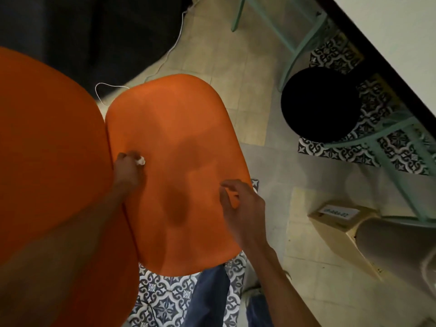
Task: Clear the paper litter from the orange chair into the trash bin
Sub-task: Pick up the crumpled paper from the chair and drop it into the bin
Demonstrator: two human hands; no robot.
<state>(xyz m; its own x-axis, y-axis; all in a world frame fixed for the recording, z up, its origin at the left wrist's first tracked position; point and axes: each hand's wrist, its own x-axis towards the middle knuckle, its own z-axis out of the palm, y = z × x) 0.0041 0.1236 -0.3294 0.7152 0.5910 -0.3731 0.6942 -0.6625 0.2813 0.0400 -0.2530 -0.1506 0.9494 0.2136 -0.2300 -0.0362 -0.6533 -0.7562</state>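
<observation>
Left hand pinching paper wad; right hand apart, empty.

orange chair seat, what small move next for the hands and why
Probably lift the left hand off the orange chair and carry its white paper scrap right toward the black trash bin. The scrap already sits at the fingertips, no other litter shows on the seat, and the right hand hovers open and empty.
</observation>
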